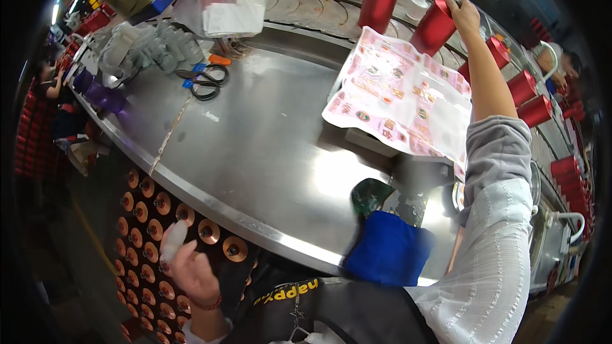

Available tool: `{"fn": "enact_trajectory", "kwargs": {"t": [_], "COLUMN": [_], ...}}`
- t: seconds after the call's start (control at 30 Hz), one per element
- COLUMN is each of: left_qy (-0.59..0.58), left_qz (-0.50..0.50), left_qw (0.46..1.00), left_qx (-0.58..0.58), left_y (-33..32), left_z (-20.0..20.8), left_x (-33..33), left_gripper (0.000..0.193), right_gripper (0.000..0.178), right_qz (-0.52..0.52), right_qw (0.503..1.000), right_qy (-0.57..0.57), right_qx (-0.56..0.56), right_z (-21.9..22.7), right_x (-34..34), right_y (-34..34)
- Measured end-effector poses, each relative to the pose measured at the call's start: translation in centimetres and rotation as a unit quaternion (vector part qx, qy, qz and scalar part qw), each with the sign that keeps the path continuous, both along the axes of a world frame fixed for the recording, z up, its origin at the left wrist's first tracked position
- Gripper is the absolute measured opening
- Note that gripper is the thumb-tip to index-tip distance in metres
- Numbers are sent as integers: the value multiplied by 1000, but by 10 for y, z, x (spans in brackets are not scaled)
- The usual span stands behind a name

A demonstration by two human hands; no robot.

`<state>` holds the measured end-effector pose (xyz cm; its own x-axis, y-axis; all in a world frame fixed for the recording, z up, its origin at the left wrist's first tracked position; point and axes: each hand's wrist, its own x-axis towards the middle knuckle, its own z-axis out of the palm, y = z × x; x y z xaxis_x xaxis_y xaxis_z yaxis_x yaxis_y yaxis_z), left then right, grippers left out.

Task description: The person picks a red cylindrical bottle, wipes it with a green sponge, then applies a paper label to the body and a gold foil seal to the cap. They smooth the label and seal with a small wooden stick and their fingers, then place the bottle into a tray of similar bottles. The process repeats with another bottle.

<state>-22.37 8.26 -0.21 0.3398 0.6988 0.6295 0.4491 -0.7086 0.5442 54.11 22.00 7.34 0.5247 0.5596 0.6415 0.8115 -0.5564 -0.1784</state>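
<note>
My right hand (465, 18) reaches to the far right and grips a red bottle (435, 28) at its top. This bottle is tilted above the line of round holders, behind a pink and white printed sheet (401, 92). At lower left, my left hand (194, 274) hovers over rows of red bottles with copper-coloured tops (207, 231). Its fingers are loosely bent and apart. A whitish covering (173, 240) appears to be on one finger, though blur hides its detail. Another red bottle (380, 1) stands on the line left of the gripped one.
On the steel table (255, 134) lie black-handled scissors (209, 83), a heap of clear plastic pieces (162, 48) and a purple bottle (102, 95). A blue cloth (389, 248) is at the near edge. More red bottles (534, 111) line the right. A plastic bag (226, 0) hangs at the back.
</note>
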Motion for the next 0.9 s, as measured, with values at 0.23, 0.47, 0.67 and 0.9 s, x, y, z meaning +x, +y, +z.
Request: {"fn": "enact_trajectory", "kwargs": {"t": [0.23,0.47,0.67,0.9], "left_qy": [-66,-124,-203,-289], "left_qz": [-213,-351,-258,-287], "left_qw": [975,927,943,898], "left_qx": [3,48,-55,-165], "left_y": [42,22,-16,-14], "left_z": [2,57,17,-11], "left_x": [118,195,196,167], "left_gripper": [33,99,115,114], "right_gripper": [22,15,32,24], "right_qz": [289,429,389,416], "right_qw": [948,870,900,876], "right_qy": [-44,207,127,237], "right_qx": [128,129,153,63], "right_z": [98,113,13,14], "right_x": [-122,-333,-438,-335], "right_y": [-141,-215,-221,-291]}}
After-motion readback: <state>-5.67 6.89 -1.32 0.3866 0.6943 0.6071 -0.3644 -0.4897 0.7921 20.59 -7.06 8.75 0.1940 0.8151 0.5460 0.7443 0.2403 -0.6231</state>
